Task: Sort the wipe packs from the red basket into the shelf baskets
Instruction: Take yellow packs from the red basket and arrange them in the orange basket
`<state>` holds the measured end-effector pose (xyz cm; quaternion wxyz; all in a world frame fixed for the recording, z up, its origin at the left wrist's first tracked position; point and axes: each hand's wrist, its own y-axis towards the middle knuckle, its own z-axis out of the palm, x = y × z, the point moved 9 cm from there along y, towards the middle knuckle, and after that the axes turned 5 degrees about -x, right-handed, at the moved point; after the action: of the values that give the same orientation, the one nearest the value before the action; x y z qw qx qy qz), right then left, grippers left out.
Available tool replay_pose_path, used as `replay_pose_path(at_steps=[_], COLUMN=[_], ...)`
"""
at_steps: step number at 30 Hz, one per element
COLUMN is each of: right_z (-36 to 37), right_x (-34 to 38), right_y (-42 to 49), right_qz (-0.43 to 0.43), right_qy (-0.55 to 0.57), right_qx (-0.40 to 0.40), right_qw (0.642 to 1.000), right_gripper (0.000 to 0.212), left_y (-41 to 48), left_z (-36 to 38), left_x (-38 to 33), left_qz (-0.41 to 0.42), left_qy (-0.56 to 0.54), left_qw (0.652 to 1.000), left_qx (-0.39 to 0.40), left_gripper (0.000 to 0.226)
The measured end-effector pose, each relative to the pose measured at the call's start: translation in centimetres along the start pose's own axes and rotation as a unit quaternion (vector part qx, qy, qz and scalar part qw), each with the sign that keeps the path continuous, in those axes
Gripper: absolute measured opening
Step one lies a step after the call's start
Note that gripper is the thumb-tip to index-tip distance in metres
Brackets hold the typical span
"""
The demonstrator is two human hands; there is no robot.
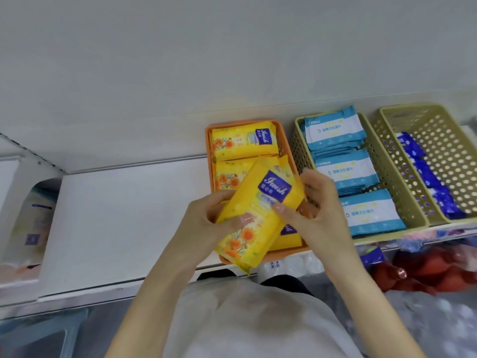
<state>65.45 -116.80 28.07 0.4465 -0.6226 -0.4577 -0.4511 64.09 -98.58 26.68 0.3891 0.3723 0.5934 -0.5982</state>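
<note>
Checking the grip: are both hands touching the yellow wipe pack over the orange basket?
Touching. Head view shows left hand and right hand gripping the yellow wipe pack, thumbs on its front.

A plain pale grey wall (232,47) fills the upper half of the frame under soft, even light. A white shelf (129,215) runs across the middle, with a white box (10,177) at the left edge. Something red and crumpled (426,270) lies at lower right, beneath the shelf.
</note>
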Motion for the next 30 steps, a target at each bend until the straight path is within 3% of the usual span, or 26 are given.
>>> replay_pose_path(at_steps=[2,5,8,11,13,16,20,23,27,30], right_z=[-0.3,0.5,-0.3,-1.0,-1.0,-0.7,-0.8,-1.0,-1.0,-0.7], right_x=[1.5,0.2,-1.8,-4.3,-5.5,-5.3,-4.3,-4.2,-3.8,-3.8], right_y=[0.3,0.4,0.7,0.6,0.4,0.3,0.2,0.0,-0.6,-1.1], right_qz=[-0.075,-0.025,0.04,0.085,0.089,0.062,0.005,-0.037,-0.078,-0.124], right_qy=[-0.084,-0.043,0.012,0.0,-0.055,-0.097,-0.24,-0.352,-0.318,-0.326], right_qx=[0.035,0.12,0.077,0.032,0.019,0.019,0.017,-0.015,-0.013,0.028], right_qw=[0.993,0.992,0.996,0.996,0.994,0.993,0.971,0.935,0.945,0.937], right_gripper=[0.062,0.035,0.021,0.017,0.02,0.016,0.011,0.036,0.055,0.054], left_y=[0.1,1.2,3.2,2.9,1.9,1.1,0.1,-0.1,0.2,0.0], left_z=[0.4,0.7,0.2,0.5,0.7,0.9,1.2,1.5,1.8,2.4], left_x=[-0.4,-0.7,-0.8,-1.3,-1.0,1.6,3.5,4.3,5.1,5.5], left_qz=[-0.001,0.01,0.069,0.192,0.258,0.268,0.313,0.327,0.324,0.331], left_qy=[0.01,0.058,0.184,0.36,0.381,0.385,0.404,0.412,0.391,0.403], left_qw=[0.999,0.995,0.981,0.911,0.885,0.882,0.859,0.849,0.86,0.851], left_qx=[0.05,0.08,0.005,-0.056,-0.069,-0.039,-0.04,-0.045,-0.056,-0.062], left_gripper=[0.037,0.036,0.031,0.027,0.033,0.046,0.052,0.058,0.058,0.057])
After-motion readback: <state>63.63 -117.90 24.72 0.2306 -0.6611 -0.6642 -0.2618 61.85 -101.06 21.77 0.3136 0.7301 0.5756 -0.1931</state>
